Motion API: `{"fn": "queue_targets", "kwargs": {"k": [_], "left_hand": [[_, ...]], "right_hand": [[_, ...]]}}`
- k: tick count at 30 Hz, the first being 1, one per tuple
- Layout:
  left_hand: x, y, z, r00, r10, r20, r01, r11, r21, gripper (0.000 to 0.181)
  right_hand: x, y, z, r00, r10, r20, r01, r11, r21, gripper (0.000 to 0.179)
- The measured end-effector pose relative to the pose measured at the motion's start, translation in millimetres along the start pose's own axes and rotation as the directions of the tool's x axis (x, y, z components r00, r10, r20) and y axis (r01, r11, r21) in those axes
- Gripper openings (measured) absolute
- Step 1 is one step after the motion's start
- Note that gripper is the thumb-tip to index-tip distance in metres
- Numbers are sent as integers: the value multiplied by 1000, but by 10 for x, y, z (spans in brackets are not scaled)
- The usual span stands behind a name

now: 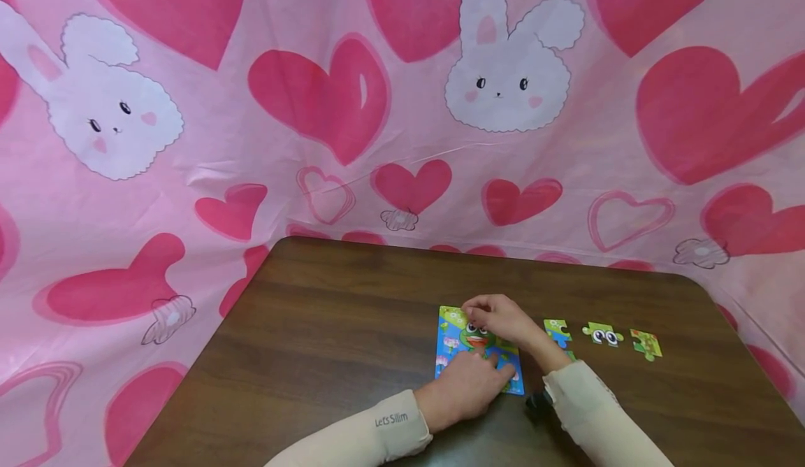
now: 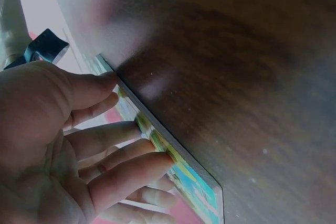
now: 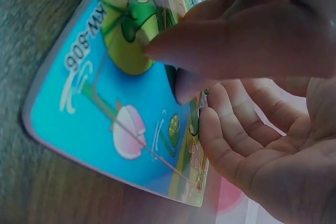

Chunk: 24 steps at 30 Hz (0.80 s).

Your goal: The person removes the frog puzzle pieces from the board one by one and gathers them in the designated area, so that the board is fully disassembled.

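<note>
A cartoon frog puzzle board (image 1: pixel 449 341) with a bright blue and green picture lies on the table. My left hand (image 1: pixel 464 386) reaches over its near side. In the left wrist view the left thumb (image 2: pixel 94 87) meets the board's edge, and loosely spread fingers reach its picture face. My right hand (image 1: pixel 505 324) bends over the board's far part, index finger and thumb close together beside the frog's eyes. In the right wrist view its fingers (image 3: pixel 231 124) come down on the picture near the frog; I cannot tell whether a piece is between them.
Right of the board lie loose puzzle pieces: one with white flowers (image 1: pixel 557 328), one with big eyes (image 1: pixel 606 335) and one with red and green (image 1: pixel 646 343). A black device (image 1: pixel 539 405) sits at the right cuff. A pink heart-and-rabbit curtain (image 1: pixel 428 124) hangs behind the brown table (image 1: pixel 327 313).
</note>
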<state>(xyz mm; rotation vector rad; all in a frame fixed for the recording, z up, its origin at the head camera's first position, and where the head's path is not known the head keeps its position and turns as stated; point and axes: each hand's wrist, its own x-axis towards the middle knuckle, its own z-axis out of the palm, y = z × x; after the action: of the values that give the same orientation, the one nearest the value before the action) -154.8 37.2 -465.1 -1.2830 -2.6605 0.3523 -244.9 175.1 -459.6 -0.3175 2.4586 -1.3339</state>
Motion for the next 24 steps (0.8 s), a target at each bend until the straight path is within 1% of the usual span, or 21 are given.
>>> {"fn": "queue_targets", "kwargs": {"k": [1, 3, 7, 8, 10, 14, 21, 24], "left_hand": [[-2, 1, 0, 1000, 0, 0, 0, 1000, 1, 27], [-5, 2, -2, 1000, 0, 1, 0, 1000, 4, 27], [-3, 2, -2, 1000, -4, 17, 4, 1000, 9, 28], [-3, 3, -2, 1000, -5, 25, 5, 1000, 9, 29], [0, 6, -2, 999, -6, 35, 6, 1000, 6, 29], [-1, 12, 7, 999, -6, 31, 6, 1000, 12, 27], [5, 11, 29, 1000, -7, 2, 7, 1000, 11, 25], [4, 7, 23, 1000, -10, 1, 10, 1000, 8, 24]], "right_hand": [[-3, -1, 1, 1000, -13, 6, 13, 1000, -3, 33], [-1, -8, 12, 1000, -28, -7, 27, 999, -28, 31], [1, -18, 38, 997, -59, -39, 54, 991, -123, 28], [3, -16, 44, 997, -56, -45, 49, 989, -141, 27], [3, -8, 47, 998, -60, -33, 54, 986, -157, 27], [10, 8, 34, 997, -76, 10, 76, 987, -140, 29], [27, 17, 10, 998, -63, 27, 64, 996, -64, 30], [38, 12, 4, 996, -80, 31, 82, 995, -51, 31]]}}
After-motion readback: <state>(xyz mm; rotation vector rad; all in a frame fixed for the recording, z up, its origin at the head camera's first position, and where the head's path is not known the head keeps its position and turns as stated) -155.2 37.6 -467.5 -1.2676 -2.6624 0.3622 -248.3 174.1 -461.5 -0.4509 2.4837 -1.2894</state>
